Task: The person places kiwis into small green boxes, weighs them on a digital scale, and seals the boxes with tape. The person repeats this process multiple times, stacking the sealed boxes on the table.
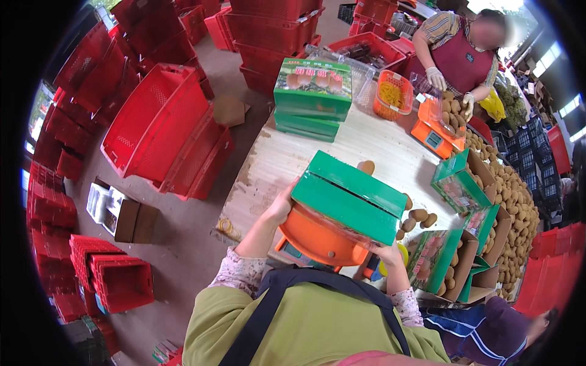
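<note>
A green cardboard carton (350, 196) is between my two hands, its top flaps folded down with a narrow dark gap where they meet. My left hand (284, 203) grips its left end. On its near right corner, my right hand (384, 251) has hold of the lower edge. Below and on the near side is the orange pan of a weighing scale (320, 238); whether the carton rests on it or is just above cannot be seen. Several loose kiwifruit (419, 215) lie on the white tabletop (261, 164) beyond the carton's right side.
Two green cartons (313, 91) are stacked at the table's far left. Open cartons of kiwifruit (439, 261) line the right, before a large kiwifruit heap (512, 206). A gloved co-worker (458, 59) handles fruit at another orange scale (432, 137). Red crates (155, 123) stand left.
</note>
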{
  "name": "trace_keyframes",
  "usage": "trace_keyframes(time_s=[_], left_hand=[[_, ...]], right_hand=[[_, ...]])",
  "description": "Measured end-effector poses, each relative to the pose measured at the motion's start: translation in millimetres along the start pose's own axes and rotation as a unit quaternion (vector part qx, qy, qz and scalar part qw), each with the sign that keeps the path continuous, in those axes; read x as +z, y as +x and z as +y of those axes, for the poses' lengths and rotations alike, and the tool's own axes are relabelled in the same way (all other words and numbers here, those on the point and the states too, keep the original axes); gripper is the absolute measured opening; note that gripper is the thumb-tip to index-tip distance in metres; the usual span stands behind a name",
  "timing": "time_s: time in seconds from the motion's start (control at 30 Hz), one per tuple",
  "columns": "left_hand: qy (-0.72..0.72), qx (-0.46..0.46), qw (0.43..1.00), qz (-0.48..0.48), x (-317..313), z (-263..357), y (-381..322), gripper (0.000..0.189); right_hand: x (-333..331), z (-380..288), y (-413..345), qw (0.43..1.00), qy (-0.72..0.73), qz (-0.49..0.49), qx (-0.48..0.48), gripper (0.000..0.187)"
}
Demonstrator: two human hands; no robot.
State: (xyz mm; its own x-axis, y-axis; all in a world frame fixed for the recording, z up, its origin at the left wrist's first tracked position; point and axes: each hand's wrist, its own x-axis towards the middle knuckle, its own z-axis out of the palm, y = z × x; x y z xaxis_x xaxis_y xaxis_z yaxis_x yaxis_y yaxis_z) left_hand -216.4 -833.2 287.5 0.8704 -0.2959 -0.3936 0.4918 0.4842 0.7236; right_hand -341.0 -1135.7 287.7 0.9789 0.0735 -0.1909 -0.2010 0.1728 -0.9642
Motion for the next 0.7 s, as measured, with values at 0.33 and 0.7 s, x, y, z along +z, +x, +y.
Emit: trace_keyframes(time_s=[0.33,0.7], left_hand=[[0.147,0.107,0.982,-0.043,43,279,128,0.076],[0.270,0.282,0.903,0.181,7,244,273,0.049]], right_hand=[[66,-231,259,0.954,-0.243,0.088,-0.153,0.084],[37,-129,336,0.914,-0.158,0.142,-0.346,0.061]])
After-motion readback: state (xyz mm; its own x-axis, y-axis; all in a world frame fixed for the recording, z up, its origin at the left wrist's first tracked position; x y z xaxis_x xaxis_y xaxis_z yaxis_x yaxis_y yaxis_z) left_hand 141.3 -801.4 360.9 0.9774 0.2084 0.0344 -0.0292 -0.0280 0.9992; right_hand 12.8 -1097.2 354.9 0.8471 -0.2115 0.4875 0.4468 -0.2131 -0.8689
